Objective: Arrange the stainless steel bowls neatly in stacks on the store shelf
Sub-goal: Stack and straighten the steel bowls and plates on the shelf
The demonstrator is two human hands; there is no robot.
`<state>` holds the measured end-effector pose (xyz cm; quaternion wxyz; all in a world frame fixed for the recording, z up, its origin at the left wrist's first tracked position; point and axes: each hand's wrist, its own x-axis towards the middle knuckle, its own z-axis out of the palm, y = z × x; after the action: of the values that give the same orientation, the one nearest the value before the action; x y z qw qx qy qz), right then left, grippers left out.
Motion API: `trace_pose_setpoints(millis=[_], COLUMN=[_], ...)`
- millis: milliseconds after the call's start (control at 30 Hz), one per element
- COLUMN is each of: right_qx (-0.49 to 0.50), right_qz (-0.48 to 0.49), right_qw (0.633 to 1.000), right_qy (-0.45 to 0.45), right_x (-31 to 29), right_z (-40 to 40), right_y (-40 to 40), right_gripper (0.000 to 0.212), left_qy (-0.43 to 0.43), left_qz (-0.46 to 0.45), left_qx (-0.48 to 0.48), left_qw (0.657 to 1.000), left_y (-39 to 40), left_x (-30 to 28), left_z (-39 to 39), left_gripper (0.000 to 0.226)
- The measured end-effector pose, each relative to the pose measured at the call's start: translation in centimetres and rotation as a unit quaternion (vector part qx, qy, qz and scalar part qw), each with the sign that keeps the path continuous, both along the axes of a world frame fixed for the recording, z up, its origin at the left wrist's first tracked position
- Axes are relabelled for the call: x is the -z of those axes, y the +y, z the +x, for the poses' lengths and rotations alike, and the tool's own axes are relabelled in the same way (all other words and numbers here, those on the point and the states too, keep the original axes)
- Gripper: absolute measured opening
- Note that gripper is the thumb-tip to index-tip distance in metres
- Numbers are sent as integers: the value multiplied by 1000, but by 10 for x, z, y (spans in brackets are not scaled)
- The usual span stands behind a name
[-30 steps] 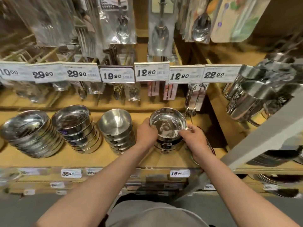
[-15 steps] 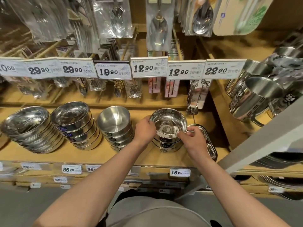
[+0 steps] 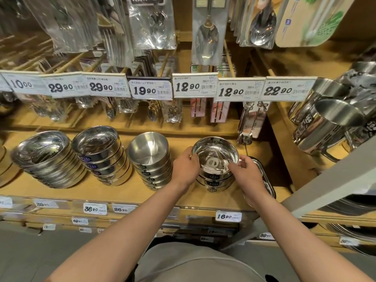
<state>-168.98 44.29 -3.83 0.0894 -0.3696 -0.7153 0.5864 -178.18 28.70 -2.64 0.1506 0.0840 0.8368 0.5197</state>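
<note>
Barely shifted, both hands keep seating the top bowl [image 3: 215, 154]: left hand [image 3: 185, 166] grasps its 9 o'clock rim, right hand [image 3: 245, 171] pinches 3 o'clock, so the rightmost stack [image 3: 214, 181] looks nearly squared.

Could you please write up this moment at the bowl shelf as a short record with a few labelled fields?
Setting: wooden store shelf with price tags along its front edge
Bowl stacks: four stacks of shiny stainless steel bowls in a row
Stack being handled: rightmost stack
Left hand: grips the top bowl's left rim
Right hand: pinches its right rim
Other stacks: far-left stack leans; the next two look untouched
Right of shelf: steel mugs
</note>
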Motion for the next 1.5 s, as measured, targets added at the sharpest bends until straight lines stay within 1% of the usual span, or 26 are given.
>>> trace_pose_setpoints(millis=[100, 167, 233, 300, 467, 567, 633, 800, 1033, 1200, 1267, 1333, 1433, 1500], right_qx=[-7, 0, 7, 10, 6, 5, 7, 9, 11, 17, 6, -3, 4, 22], right_qz=[-4, -8, -26, -46, -36, -26, -21, -16, 17, 18, 26, 13, -22, -12], right_qw=[1000, 1000, 1000, 999, 999, 1000, 1000, 1000, 1000, 1000, 1000, 1000, 999, 999], right_qy=[9, 5, 4, 15, 8, 11, 13, 12, 4, -1, -13, -23, -31, -23], right_x=[1, 0, -2, -4, -3, -2, -2, -3, -3, -3, -4, -7, -14, -21], right_z=[1, -1, -3, -5, -6, -5, -5, -4, -3, -2, -4, -6, -3, 6], right_y=[2, 2, 0, -3, -4, -4, -4, -4, -5, -7, -5, -3, -6, -10], right_gripper=[52, 54, 56, 53, 48, 48, 49, 47, 47, 48, 48, 48, 45, 39], left_qy=[-7, -35, -63, -66, -133, -152, -154, -137, -131, -140, -139, -141, -150, -135], left_qz=[-7, -5, -8, -5, 47, 55, 56, 49, 36, 47, 48, 46, 27, 8], left_qx=[-4, -7, -13, -13, -40, -53, -57, -54, -43, -47, -43, -41, -33, -27], left_qw=[1000, 999, 998, 998, 989, 985, 985, 988, 990, 988, 988, 988, 988, 990], left_y=[-2, -2, 0, 3, 1, 2, 2, 1, 1, -1, 0, 0, -3, -8], left_x=[1, 1, -1, -4, -2, -1, 0, 1, -1, -2, -3, -6, -12, -17], left_z=[0, 0, -1, 0, -1, 0, 0, 0, 0, 4, 4, 3, 7, 13], left_gripper=[36, 42, 45, 46, 41, 44, 45, 37, 38, 45, 41, 38, 40, 42])
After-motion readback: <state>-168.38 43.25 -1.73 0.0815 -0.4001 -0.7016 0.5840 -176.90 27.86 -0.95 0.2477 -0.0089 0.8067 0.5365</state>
